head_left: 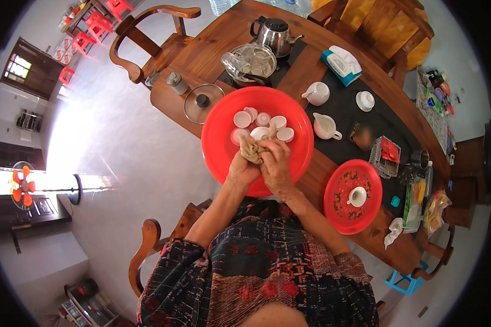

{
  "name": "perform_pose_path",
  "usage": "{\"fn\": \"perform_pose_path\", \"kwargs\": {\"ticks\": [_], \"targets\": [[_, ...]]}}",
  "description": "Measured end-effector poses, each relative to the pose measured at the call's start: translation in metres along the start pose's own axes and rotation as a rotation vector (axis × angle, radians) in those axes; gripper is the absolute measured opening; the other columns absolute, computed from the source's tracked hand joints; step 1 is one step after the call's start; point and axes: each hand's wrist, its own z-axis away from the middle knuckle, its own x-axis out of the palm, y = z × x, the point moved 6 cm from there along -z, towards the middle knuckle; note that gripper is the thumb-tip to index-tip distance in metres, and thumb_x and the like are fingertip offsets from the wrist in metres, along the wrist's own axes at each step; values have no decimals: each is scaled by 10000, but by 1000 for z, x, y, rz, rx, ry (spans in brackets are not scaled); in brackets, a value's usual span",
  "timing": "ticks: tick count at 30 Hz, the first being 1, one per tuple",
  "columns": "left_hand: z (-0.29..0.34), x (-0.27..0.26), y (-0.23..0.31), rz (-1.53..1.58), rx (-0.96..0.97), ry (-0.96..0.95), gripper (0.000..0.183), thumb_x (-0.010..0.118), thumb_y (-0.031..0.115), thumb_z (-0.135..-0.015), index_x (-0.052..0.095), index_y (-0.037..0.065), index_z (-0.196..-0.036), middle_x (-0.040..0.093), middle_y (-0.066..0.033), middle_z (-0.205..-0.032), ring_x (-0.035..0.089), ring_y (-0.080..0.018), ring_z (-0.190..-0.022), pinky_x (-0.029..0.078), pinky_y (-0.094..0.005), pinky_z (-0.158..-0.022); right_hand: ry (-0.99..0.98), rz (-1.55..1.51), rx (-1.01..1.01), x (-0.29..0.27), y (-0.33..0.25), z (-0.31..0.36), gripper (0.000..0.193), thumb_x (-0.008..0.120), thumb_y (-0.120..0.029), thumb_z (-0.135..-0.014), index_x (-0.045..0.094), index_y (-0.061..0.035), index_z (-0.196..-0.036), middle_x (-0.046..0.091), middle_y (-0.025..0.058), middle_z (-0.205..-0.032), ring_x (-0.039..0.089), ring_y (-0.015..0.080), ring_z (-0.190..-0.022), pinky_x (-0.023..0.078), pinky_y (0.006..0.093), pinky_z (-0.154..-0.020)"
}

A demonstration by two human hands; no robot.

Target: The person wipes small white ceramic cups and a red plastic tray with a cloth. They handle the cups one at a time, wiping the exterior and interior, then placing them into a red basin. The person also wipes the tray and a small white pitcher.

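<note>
Both my hands are closed on a crumpled beige cloth over the near part of a large red basin. My left hand grips the cloth from the left, and my right hand has its fingers bunched on it from the right. Several small white teacups lie in the basin just beyond the cloth, some tipped on their sides. One white bowl-shaped piece is partly covered by the cloth. Whether anything is wrapped inside the cloth is hidden.
Left of the basin lies a glass lid. Beyond it stand a pot of glassware and a steel kettle. To the right are a white pitcher, a white teapot, a tissue pack and a smaller red basin.
</note>
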Motion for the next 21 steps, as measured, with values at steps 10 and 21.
{"fn": "perform_pose_path", "kwargs": {"ticks": [10,21], "targets": [[12,5,30,-525,315,309,147,542,248,-932,545,142,-1033,617,-45,-1078,554,-201,-1053,456,-436,-847,-464,406,302,21,43,8,369,609,-80,-741,536,-125,-1100,442,153,-1072,494,400,-976,497,489,-704],[11,-17,45,-589,456,354,87,515,206,-944,533,123,-965,614,-61,-1045,580,-205,-984,471,-399,-827,-431,-317,506,33,62,6,291,649,-129,-792,567,-41,-1057,462,166,-1034,558,289,-923,500,406,-746]]}}
